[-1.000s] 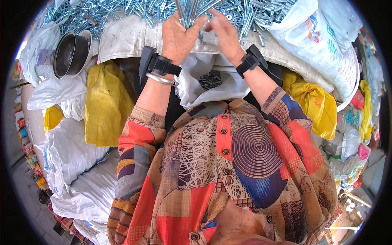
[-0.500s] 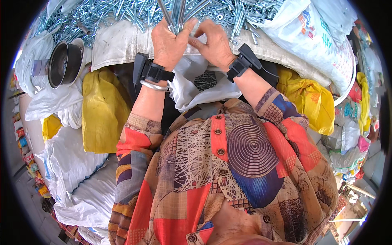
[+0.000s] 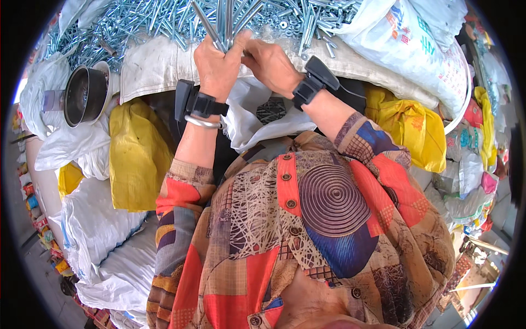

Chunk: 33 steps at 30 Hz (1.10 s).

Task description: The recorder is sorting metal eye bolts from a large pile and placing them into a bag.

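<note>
the left hand (image 3: 215,67) clamps its fingers around splayed metal rods (image 3: 222,27), held over the cloth edge. the right hand (image 3: 274,67) curls its fingers by the left thumb; whether they grip anything, i cannot tell. farther right, a white plastic bag (image 3: 441,82) bears coloured printed characters.

Opening between the forearms (image 3: 198,143)
White bag (image 3: 241,123) gapes at upper centre; held rods (image 3: 228,24) block the top, a pan (image 3: 82,98) the upper left, a sack (image 3: 405,49) the upper right.

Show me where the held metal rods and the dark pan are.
Metal rods (image 3: 221,23): head view, on a middle rod's shaft.
Dark pan (image 3: 80,103): head view, on its inner surface.
</note>
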Tool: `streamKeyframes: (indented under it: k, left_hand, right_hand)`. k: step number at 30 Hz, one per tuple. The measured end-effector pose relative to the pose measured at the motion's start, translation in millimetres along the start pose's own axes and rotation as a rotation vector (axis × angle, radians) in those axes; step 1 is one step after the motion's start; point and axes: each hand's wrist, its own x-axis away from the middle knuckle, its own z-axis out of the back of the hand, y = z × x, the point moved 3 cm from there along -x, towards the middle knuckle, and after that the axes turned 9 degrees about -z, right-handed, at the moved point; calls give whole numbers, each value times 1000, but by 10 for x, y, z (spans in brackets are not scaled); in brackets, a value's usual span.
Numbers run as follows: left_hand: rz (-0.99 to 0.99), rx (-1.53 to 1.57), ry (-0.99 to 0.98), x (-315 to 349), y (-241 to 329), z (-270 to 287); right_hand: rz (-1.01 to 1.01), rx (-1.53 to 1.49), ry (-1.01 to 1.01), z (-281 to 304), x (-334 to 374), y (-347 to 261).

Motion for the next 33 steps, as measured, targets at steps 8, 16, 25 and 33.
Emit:
streamKeyframes:
  k: [8,16,25,33]
  left_hand:
    - [261,268,-65,360,7,151]
    - [460,379,-49,705,-77,144]
    - [506,532,-22,819,-28,103]
    - [484,542,-65,887,-23,88]
  right_hand:
    - [-117,35,-177,415,501,14]
    - [-304,707,60,1296,477,916]
    - [-258,622,25,1259,548,1087]
    - [-433,-587,-234,1159,443,207]
